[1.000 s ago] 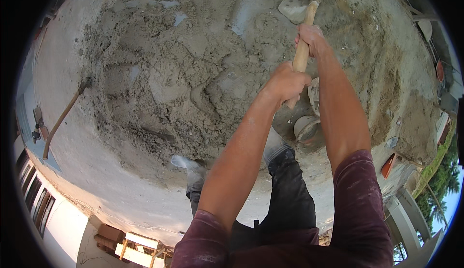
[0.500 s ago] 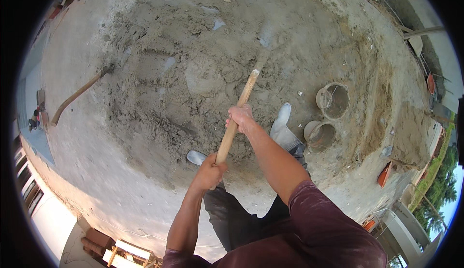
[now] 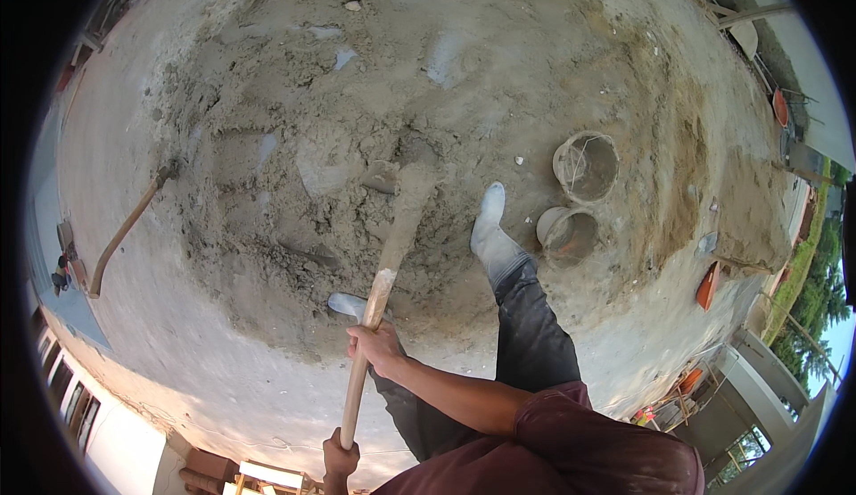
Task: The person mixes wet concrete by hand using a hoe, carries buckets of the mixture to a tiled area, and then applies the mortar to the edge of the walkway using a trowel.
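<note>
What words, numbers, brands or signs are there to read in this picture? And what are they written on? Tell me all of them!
None: no words, numbers, brands or signs can be read here.
Wooden handle in both hands: no writing shows.
Two buckets and gray boots: no readable marks.
Dark red shirt: pale smudges, no letters I can make out.
Small things near the picture's edges: too tiny to tell.

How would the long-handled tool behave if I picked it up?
The long-handled tool would probably feel stiff: it runs straight between the left hand and right hand. It may be heavy toward its far end, coated in grey like the wet-looking mix around it. That coated stretch could also be slippery.
</note>
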The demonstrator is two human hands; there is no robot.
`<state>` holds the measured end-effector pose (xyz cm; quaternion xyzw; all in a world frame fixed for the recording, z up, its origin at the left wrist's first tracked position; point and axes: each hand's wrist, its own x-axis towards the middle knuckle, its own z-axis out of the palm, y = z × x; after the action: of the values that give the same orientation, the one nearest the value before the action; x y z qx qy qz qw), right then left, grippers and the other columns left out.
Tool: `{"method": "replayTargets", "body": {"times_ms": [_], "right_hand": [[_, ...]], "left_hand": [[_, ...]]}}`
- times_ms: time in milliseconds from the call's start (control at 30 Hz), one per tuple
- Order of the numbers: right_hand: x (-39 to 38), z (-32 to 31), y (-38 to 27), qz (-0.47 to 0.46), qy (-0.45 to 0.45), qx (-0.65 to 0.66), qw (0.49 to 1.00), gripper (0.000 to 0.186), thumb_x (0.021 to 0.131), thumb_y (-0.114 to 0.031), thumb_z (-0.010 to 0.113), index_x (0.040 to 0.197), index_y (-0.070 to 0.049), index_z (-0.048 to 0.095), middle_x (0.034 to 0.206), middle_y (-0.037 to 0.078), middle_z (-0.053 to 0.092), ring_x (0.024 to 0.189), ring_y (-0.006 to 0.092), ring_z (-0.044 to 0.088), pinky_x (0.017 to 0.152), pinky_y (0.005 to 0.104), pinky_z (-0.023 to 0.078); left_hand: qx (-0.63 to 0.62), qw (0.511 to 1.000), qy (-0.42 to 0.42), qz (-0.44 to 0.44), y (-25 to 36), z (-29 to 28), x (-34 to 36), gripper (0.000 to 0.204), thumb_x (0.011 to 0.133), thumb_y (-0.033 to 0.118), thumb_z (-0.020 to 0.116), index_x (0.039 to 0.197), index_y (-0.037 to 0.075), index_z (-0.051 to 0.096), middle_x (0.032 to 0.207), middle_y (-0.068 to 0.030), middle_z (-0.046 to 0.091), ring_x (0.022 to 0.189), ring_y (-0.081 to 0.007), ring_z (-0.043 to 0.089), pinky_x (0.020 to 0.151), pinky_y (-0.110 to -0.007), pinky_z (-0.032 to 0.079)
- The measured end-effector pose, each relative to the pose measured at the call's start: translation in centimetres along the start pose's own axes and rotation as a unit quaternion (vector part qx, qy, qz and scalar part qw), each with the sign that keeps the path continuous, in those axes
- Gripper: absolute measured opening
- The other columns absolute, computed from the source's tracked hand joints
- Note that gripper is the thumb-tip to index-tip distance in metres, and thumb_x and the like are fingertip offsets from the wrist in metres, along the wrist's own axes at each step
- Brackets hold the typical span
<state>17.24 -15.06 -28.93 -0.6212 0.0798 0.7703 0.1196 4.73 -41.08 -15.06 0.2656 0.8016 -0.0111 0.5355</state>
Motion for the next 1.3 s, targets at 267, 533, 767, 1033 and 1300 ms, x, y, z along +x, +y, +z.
{"method": "replayTargets", "body": {"times_ms": [267, 533, 767, 1033, 1300], "right_hand": [[5.9, -14.9, -37.8, -0.273, 0.138, -0.093, 0.947, 0.021, 0.093, -0.011, 0.069, 0.097, -0.001, 0.051, 0.074, 0.006, 0.059, 0.055, 0.0142, 0.058, 0.045, 0.0319, 0.053], [6.9, -26.9, -61.1, -0.293, 0.289, -0.342, 0.845, 0.023, 0.096, -0.015, 0.06, 0.106, 0.006, 0.054, 0.072, 0.007, 0.056, 0.054, 0.0174, 0.057, 0.044, 0.0361, 0.051], [7.1, -28.1, -54.1, -0.225, 0.353, -0.345, 0.84, 0.028, 0.096, -0.016, 0.06, 0.108, 0.01, 0.057, 0.081, 0.016, 0.066, 0.058, 0.0255, 0.067, 0.046, 0.0383, 0.054], [8.7, -19.4, -35.6, -0.183, 0.283, -0.328, 0.882, 0.037, 0.094, -0.01, 0.063, 0.118, 0.015, 0.052, 0.085, 0.02, 0.067, 0.062, 0.029, 0.07, 0.044, 0.0397, 0.055], [5.3, -1.9, -11.1, -0.092, 0.151, -0.157, 0.972, 0.035, 0.094, -0.012, 0.065, 0.117, 0.006, 0.045, 0.092, 0.015, 0.056, 0.065, 0.0248, 0.063, 0.054, 0.0412, 0.061]], "left_hand": [[-0.123, 0.968, -0.132, 0.176, 37.3, 13.8, 15.8, 0.035, 0.083, 0.012, 0.068, 0.113, -0.003, 0.058, 0.086, -0.0266, 0.068, 0.08, -0.0417, 0.07, 0.074, -0.046, 0.054], [-0.182, 0.935, -0.222, 0.211, 69.3, 25.4, 31.7, 0.037, 0.078, 0.015, 0.069, 0.105, -0.007, 0.06, 0.085, -0.0226, 0.068, 0.078, -0.0345, 0.07, 0.072, -0.044, 0.053], [-0.303, 0.884, -0.342, 0.096, 62.3, 25.8, 28.9, 0.028, 0.077, 0.01, 0.068, 0.101, -0.001, 0.06, 0.075, -0.0067, 0.059, 0.057, -0.0186, 0.057, 0.052, -0.037, 0.045], [-0.19, 0.936, -0.285, 0.083, 44.9, 13.2, 23.4, 0.028, 0.08, 0.013, 0.067, 0.102, -0.001, 0.058, 0.078, -0.0064, 0.058, 0.06, -0.0171, 0.056, 0.055, -0.035, 0.046], [-0.14, 0.959, -0.248, -0.001, 22.2, -2.5, 15.3, 0.024, 0.082, 0.015, 0.066, 0.1, 0.0, 0.059, 0.078, -0.0065, 0.06, 0.062, -0.0162, 0.058, 0.057, -0.033, 0.048]]}}
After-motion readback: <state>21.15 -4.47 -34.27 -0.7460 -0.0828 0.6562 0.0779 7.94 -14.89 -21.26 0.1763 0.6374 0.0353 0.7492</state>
